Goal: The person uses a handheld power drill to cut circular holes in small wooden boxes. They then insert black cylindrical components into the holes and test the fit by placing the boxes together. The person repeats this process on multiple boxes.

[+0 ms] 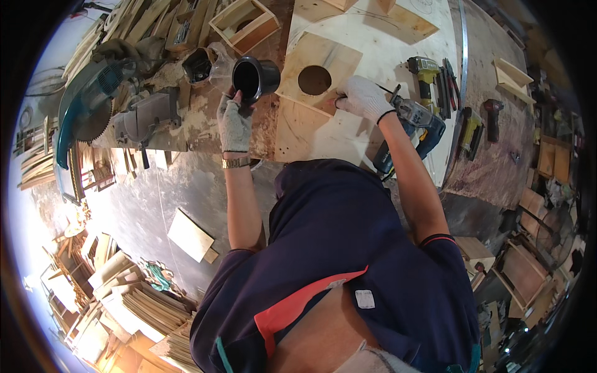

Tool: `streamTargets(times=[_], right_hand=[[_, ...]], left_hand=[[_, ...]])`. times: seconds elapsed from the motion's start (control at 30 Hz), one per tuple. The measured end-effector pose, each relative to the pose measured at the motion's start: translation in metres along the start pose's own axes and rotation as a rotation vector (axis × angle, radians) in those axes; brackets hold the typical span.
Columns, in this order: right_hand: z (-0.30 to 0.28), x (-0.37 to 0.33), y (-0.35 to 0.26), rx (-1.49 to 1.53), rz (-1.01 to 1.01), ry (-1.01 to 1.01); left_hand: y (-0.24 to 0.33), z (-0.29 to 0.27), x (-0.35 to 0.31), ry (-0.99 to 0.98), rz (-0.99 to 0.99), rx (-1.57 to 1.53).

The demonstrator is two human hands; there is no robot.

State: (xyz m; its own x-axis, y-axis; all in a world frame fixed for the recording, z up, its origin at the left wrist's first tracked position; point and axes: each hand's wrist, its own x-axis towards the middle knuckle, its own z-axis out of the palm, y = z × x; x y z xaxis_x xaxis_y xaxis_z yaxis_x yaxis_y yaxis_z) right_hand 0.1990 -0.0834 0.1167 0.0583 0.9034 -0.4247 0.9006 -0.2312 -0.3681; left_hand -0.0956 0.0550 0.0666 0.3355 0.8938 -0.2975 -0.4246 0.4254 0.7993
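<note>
In my gloved left hand (235,127) is a dark, glossy cylinder (270,76), cup-like, tilted with its wide round mouth facing me. Fingers and thumb close around its near side; whether its far end is open I cannot tell. Just right of it lies a pale wooden box (339,59) with a round hole cut through its top panel. My gloved right hand (365,99) has its fingers curled on the near right edge of that box. Beside my right wrist a blue and grey jigsaw (413,127) rests on the white board (298,143).
Yellow-green nail guns (426,71) and pliers (453,84) lie to the right. A teal mitre saw (87,105) with an exposed blade stands on the left. An open wooden box (264,34) sits at the back. Stacked wood pieces (149,304) fill the lower left.
</note>
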Motion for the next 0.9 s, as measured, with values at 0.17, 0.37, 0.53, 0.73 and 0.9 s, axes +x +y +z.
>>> streamTargets(times=[0.17,0.37,0.53,0.73,0.9], right_hand=[[0.018,0.024,0.004,0.122,-0.058,0.456],[0.018,0.091,0.003,0.038,-0.287,0.604],[0.005,0.121,0.017,0.135,-0.24,0.506],[0.013,0.101,0.025,0.983,0.029,0.388],[0.023,0.055,0.027,1.154,-0.014,0.505]], left_hand=[[-0.001,-0.004,-0.01,0.038,-0.025,-0.026],[0.001,-0.011,-0.013,0.042,-0.017,-0.013],[0.002,-0.002,-0.026,0.006,-0.049,0.098],[-0.001,0.053,-0.025,-0.104,-0.065,0.296],[-0.028,0.082,0.007,-0.247,-0.026,0.42]])
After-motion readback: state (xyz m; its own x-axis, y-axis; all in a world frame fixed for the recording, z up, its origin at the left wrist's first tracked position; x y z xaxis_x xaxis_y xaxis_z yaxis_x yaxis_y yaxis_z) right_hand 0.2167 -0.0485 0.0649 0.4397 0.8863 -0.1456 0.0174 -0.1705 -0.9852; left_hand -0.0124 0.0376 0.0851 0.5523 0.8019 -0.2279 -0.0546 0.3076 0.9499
